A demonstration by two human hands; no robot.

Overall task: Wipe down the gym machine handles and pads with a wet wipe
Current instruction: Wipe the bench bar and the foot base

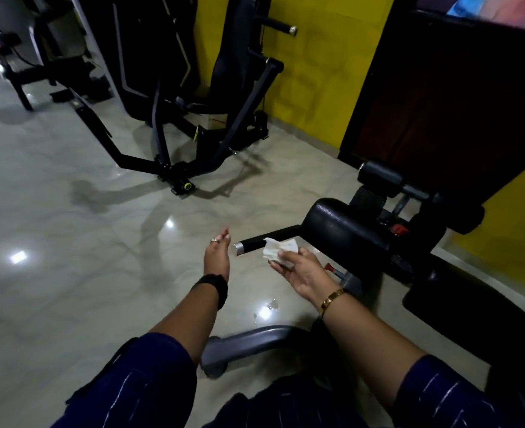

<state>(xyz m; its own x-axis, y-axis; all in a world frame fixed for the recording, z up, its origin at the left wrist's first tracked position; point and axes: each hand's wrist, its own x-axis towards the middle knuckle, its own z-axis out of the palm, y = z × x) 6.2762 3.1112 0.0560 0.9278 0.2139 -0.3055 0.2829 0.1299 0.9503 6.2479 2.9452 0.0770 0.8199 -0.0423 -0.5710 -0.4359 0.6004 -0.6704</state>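
A black handle [264,239] with a silver end cap juts left from a gym machine at centre right. Behind it sits a black roller pad [347,230], and a smaller roller pad [381,177] lies farther back. My right hand [301,270] pinches a crumpled white wet wipe [278,248], which lies against the handle near its end. My left hand [218,254] hovers just left of the silver cap with straight fingers, holding nothing. Whether it touches the cap cannot be made out.
The machine's grey base leg [242,341] curves across the floor below my arms. A second black machine [211,97] stands on the glossy grey floor [69,242] at the back. Yellow walls [316,72] and a dark door [440,88] close off the right.
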